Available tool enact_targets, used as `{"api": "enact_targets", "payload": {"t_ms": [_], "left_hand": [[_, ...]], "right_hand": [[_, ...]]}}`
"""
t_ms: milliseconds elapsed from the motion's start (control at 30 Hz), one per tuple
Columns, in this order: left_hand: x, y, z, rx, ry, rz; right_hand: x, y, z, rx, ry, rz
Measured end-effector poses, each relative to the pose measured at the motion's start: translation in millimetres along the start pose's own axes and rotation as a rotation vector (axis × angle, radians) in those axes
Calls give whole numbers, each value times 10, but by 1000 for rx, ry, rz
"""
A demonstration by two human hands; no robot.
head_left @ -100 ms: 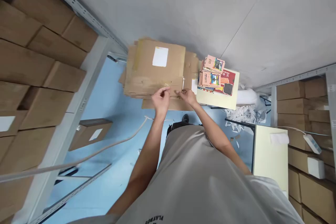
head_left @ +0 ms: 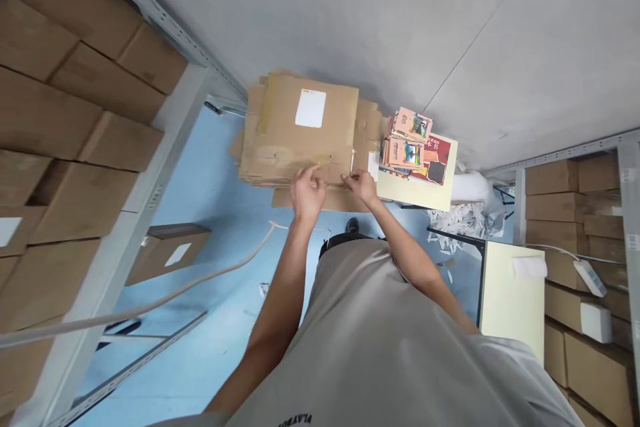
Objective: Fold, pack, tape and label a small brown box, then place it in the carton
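**Side by side along the near edge**

The bare left hand (head_left: 308, 195) has its fingers curled, thumb and forefinger close together, the fingertips over the near edge of the flat brown cardboard sheet (head_left: 287, 137). The bare right hand (head_left: 361, 184) is similarly half-closed near that sheet's near right corner, thumb and forefinger almost meeting. Whether either pinches the cardboard or something thin, I cannot tell.

The sheet lies on top of a pile, straight ahead of both hands and reaching away from them. Its near edge runs left to right across the fingertips; the right hand is nearer the right corner. Which side is longer is unclear from this slant.

Farther out, a white rectangular label (head_left: 310, 108) sits on the sheet's far half. Beyond the right hand, pink paper booklets (head_left: 406, 153) and a red printed cover (head_left: 441, 147) rest on a cream flat surface (head_left: 440, 200).
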State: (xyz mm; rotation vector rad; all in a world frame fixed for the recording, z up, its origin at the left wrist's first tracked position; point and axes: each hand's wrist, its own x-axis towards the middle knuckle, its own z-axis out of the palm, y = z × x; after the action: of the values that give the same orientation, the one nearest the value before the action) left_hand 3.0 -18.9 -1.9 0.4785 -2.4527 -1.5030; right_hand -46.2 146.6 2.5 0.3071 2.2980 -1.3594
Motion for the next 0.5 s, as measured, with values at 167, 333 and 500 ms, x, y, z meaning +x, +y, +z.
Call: {"api": "enact_targets", "payload": {"t_ms": [167, 333, 500], "left_hand": [[190, -66, -189, 126, -108, 222], [612, 48, -614, 26, 160, 292], [898, 326, -985, -33, 370, 232]], "right_hand": [[-31, -175, 1, 393, -99, -160], [59, -277, -119, 505, -53, -196], [113, -244, 16, 439, -50, -22]]}}
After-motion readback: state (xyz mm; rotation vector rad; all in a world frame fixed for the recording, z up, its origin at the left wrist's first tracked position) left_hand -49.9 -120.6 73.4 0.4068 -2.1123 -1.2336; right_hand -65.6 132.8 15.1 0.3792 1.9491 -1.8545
